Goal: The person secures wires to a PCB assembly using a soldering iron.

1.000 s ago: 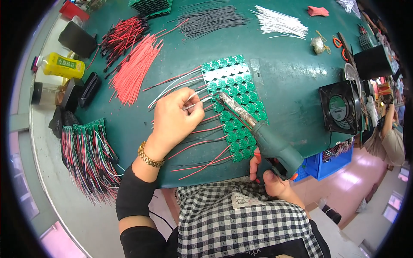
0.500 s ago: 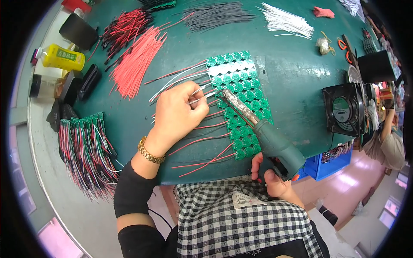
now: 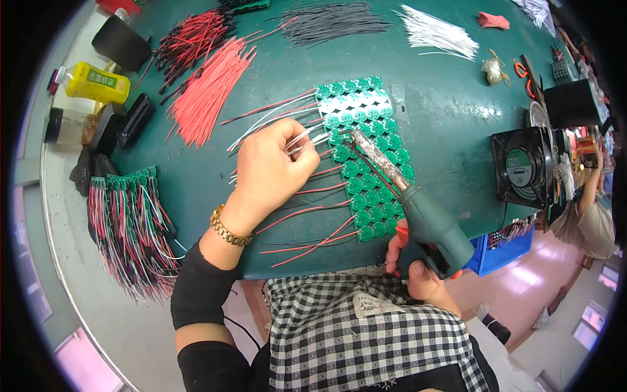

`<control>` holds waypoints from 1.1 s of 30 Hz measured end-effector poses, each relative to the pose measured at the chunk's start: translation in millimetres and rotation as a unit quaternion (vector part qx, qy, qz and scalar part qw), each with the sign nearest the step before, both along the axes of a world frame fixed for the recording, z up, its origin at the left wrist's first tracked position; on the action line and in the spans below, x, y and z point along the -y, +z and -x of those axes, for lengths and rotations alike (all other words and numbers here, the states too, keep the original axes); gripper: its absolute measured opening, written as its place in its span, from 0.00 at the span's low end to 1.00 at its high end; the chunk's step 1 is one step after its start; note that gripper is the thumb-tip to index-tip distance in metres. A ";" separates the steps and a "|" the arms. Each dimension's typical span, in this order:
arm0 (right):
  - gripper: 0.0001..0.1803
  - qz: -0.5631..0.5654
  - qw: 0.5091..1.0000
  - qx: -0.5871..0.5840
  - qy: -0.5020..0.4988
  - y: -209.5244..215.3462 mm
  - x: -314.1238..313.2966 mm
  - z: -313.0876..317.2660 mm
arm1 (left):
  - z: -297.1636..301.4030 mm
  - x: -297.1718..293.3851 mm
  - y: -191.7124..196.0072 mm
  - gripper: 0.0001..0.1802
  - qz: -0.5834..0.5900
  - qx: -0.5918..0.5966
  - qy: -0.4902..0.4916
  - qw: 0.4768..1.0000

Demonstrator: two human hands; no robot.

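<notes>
My left hand (image 3: 277, 160), in the centre of the frame, has thumb and fingers pinched together on white wires (image 3: 320, 138). Their long axis runs rightward and slightly up from my fingertips toward the left edge of the green circuit board sheet (image 3: 369, 171). That sheet lies just right of my left hand, its long side running down the frame with a slight lean to the right.

My right hand (image 3: 421, 279), lower and farther from the wire ends, is curled around the handle of the soldering iron (image 3: 434, 222). The iron slants up and left, its tip over the sheet close to those ends; I cannot tell whether it touches them.

At the lower right, a blue crate (image 3: 509, 255) holds bundles of wire. At the upper left stand a yellow bottle (image 3: 98, 83), a clear jar (image 3: 77, 126) with a dark lid, and a black container (image 3: 121, 43); I cannot make out what these three hold.
</notes>
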State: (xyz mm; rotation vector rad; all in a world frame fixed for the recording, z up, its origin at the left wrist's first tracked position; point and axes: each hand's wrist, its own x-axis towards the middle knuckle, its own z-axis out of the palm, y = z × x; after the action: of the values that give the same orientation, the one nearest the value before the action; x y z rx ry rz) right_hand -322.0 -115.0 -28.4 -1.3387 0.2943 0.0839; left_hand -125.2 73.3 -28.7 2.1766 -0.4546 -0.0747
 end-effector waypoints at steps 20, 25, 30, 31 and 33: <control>0.37 0.053 0.995 -0.056 0.059 7.8 6.7 -5.9 | -0.8 2.7 1.0 0.04 -0.037 0.062 -0.023 0.997; 0.37 0.043 0.996 -0.055 0.051 7.7 6.1 -5.9 | -0.9 3.7 -2.1 0.04 -0.020 0.093 -0.022 0.995; 0.39 -0.040 0.996 0.044 -0.071 10.6 0.3 4.5 | -1.0 4.4 -1.4 0.04 -0.008 0.096 -0.025 0.995; 0.39 -0.041 0.996 0.043 -0.070 13.8 -0.9 4.6 | -0.6 4.0 -2.6 0.04 -0.007 0.096 -0.025 0.995; 0.39 -0.029 0.991 0.055 -0.120 18.8 -4.6 3.6 | -0.4 2.0 -4.9 0.04 -0.010 0.096 -0.023 0.995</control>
State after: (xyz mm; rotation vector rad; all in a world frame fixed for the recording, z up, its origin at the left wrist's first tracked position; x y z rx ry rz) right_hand -325.5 -110.5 -9.6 -1.2366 0.3542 -0.1819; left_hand -124.9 71.3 -33.6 2.2039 -0.6140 0.1061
